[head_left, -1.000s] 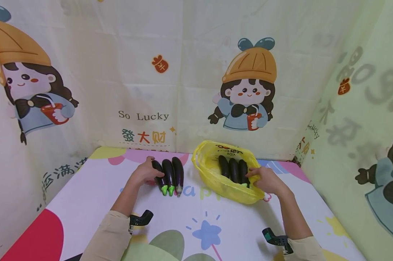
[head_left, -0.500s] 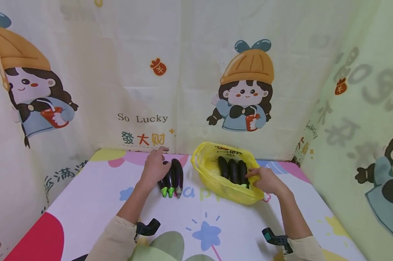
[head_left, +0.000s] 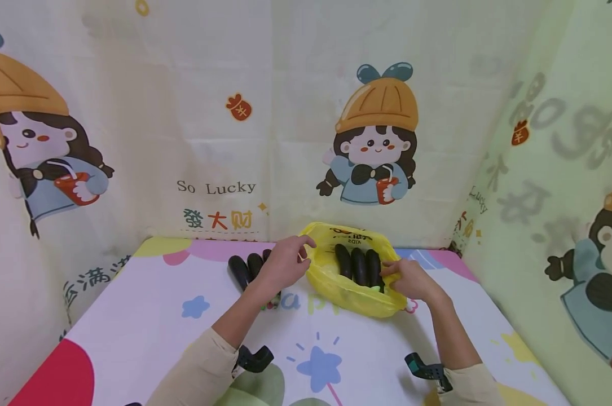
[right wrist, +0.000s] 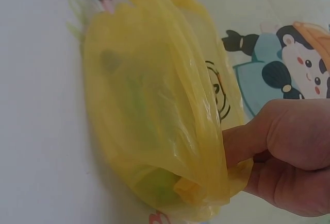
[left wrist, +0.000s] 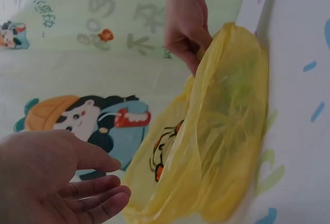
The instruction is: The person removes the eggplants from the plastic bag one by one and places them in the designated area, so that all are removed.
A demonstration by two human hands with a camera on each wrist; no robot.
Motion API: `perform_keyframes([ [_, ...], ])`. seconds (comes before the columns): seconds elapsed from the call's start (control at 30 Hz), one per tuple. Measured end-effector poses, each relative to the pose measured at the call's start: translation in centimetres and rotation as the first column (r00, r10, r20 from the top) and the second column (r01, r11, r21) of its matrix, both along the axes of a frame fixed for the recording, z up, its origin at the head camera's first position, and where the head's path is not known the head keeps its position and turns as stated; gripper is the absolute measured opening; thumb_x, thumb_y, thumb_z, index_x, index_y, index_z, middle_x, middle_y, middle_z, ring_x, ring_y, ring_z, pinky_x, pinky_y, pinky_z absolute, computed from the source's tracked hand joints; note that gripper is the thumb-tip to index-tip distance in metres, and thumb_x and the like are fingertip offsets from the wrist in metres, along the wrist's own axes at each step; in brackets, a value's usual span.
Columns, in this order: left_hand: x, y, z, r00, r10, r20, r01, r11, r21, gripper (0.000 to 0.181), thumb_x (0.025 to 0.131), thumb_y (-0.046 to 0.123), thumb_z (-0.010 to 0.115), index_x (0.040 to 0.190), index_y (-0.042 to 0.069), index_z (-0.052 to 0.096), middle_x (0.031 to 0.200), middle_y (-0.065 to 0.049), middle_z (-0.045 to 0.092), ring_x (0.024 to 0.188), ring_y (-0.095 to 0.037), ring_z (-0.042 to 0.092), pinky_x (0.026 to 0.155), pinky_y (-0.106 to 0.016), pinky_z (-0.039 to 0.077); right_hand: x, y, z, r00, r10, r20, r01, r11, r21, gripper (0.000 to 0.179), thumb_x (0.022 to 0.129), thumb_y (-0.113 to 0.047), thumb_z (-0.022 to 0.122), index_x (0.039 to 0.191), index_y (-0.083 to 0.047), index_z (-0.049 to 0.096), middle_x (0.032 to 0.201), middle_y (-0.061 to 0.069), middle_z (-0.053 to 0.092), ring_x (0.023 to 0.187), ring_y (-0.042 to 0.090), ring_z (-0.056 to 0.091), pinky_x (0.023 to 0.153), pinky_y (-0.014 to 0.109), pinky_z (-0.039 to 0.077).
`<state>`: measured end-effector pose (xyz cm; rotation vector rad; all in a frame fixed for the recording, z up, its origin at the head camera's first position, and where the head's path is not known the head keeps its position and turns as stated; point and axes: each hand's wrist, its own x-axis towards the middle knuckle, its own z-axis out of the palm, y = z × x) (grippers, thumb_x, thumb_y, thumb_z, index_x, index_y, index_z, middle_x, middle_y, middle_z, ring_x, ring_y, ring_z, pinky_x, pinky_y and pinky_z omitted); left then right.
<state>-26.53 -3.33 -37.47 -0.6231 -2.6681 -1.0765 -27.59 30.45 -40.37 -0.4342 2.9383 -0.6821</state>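
A yellow plastic bag [head_left: 336, 292] stands with its mouth wide, and three dark eggplants [head_left: 359, 266] lie side by side inside it. My right hand [head_left: 412, 280] pinches the bag's right rim, its fingertips inside the mouth in the right wrist view. At the left rim is my left hand [head_left: 284, 262]; in the left wrist view its fingers are loosely bent and hold nothing. Three more eggplants [head_left: 241, 272] lie together on the table left of the bag, partly hidden behind my left hand and forearm. Through the bag's wall [right wrist: 129, 80], green stems show faintly.
The table [head_left: 265, 332] has a white cover with coloured prints. A pale cloth wall [head_left: 295, 141] with cartoon figures rises right behind the bag. More printed cloth [head_left: 529, 214] closes off the right side, and likewise the left.
My left hand has left the eggplants on the table and moved right, up to the bag's left rim. The right hand stays at the bag's right rim.
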Motion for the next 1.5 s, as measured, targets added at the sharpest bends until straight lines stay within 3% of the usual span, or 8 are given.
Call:
perform_keyframes([
  [0.47,-4.9,5.5,0.2,0.97,-0.171,0.171,0.197,0.969,-0.15,0.033,0.089,0.005,0.076,0.122,0.008,0.072,0.081,-0.004,0.067,0.069,-0.013,0.054,0.061,-0.022,0.045,0.4,0.0,-0.2,1.0,-0.022,0.009,0.022,1.0,-0.021,0.039,0.084,0.008,0.065,0.12,-0.001,0.077,0.146,0.022,0.061,0.139,0.056,0.045,0.104,0.059,0.053],
  [0.57,-5.7,6.6,-0.1,0.963,-0.182,0.2,0.224,0.952,-0.209,0.037,0.087,0.007,0.078,0.124,0.008,0.072,0.095,-0.008,0.074,0.068,-0.012,0.051,0.061,-0.021,0.041,0.5,0.2,-0.3,1.0,-0.027,0.015,0.027,0.999,-0.021,0.039,0.084,0.008,0.065,0.12,-0.001,0.077,0.146,0.022,0.061,0.139,0.056,0.045,0.104,0.059,0.053],
  [0.67,-6.4,7.6,-0.3,0.951,-0.171,0.258,0.236,0.939,-0.25,0.042,0.088,0.008,0.078,0.129,0.008,0.071,0.113,-0.01,0.075,0.065,-0.011,0.048,0.059,-0.022,0.04,0.6,0.2,-0.3,0.999,-0.03,0.017,0.03,0.999,-0.022,0.039,0.084,0.008,0.065,0.119,-0.001,0.078,0.146,0.022,0.061,0.139,0.056,0.045,0.104,0.059,0.053],
  [0.8,-7.0,8.8,-0.4,0.927,-0.119,0.355,0.221,0.94,-0.26,0.045,0.09,0.007,0.075,0.135,0.011,0.068,0.11,-0.012,0.074,0.054,-0.011,0.047,0.055,-0.025,0.046,0.5,0.3,-0.2,1.0,-0.025,0.007,0.025,0.999,-0.02,0.039,0.084,0.008,0.065,0.119,-0.002,0.078,0.144,0.022,0.062,0.138,0.055,0.046,0.104,0.059,0.053],
  [1.03,-7.4,10.5,-1.3,0.886,-0.041,0.461,0.182,0.946,-0.267,0.047,0.097,0.006,0.068,0.143,0.014,0.063,0.135,-0.011,0.064,0.069,-0.018,0.056,0.082,-0.041,0.063,0.4,0.2,-0.3,1.0,-0.024,0.005,0.024,1.0,-0.019,0.039,0.083,0.008,0.064,0.118,-0.003,0.079,0.144,0.021,0.063,0.138,0.054,0.047,0.104,0.058,0.053],
  [1.17,-7.3,11.1,-2.0,0.896,-0.029,0.443,0.17,0.944,-0.283,0.047,0.097,0.012,0.071,0.143,0.015,0.062,0.141,-0.009,0.062,0.077,-0.016,0.06,0.076,-0.035,0.062,0.3,0.0,0.0,1.0,-0.024,0.002,0.024,1.0,-0.017,0.038,0.083,0.007,0.064,0.117,-0.004,0.079,0.144,0.021,0.062,0.138,0.054,0.048,0.105,0.059,0.052],
  [1.33,-7.7,12.0,-2.9,0.89,0.003,0.456,0.162,0.933,-0.322,0.053,0.095,0.015,0.074,0.146,0.017,0.059,0.128,-0.006,0.071,0.056,-0.012,0.047,0.054,-0.024,0.047,0.2,0.0,0.0,1.0,-0.018,-0.002,0.018,1.0,-0.019,0.038,0.084,0.007,0.064,0.117,-0.004,0.079,0.144,0.021,0.063,0.137,0.052,0.049,0.103,0.056,0.054],
  [1.5,-8.1,12.5,-3.5,0.886,0.019,0.462,0.133,0.946,-0.294,0.053,0.092,0.009,0.074,0.143,0.016,0.062,0.115,-0.006,0.075,0.049,-0.013,0.038,0.049,-0.025,0.039,0.2,0.1,0.1,1.0,-0.018,0.001,0.018,1.0,-0.024,0.037,0.084,0.007,0.064,0.117,-0.004,0.079,0.144,0.021,0.062,0.137,0.052,0.049,0.103,0.056,0.054],
])
